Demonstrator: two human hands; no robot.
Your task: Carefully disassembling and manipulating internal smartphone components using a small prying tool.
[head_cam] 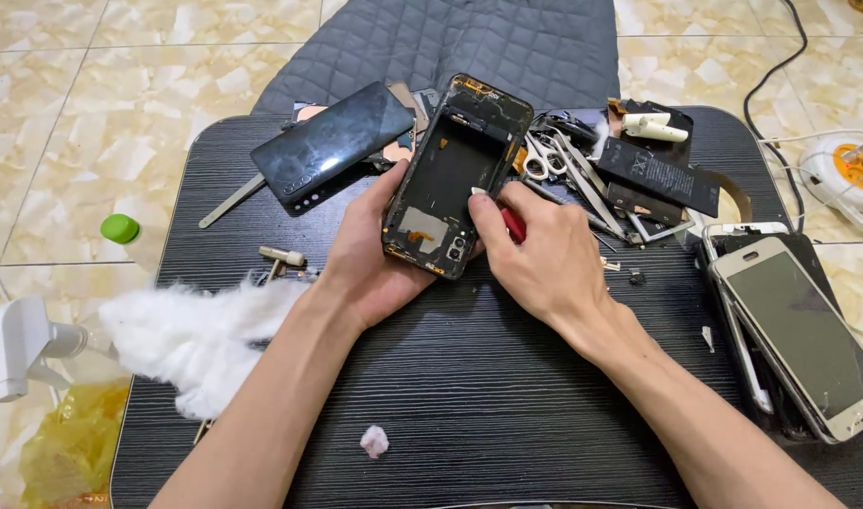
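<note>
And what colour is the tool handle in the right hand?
Red handle, in the right hand; head view.

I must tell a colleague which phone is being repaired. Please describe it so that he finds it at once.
On the black table, look at the middle of the far half. The left hand holds an opened phone frame there. Unlike its neighbours, it shows a hollow inside, not a screen or back.

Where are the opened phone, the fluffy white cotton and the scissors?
opened phone (447,170), head view, on its dark inner frame.
fluffy white cotton (191,341), head view, on the middle of the tuft.
scissors (542,162), head view, on the handle loops.
</note>
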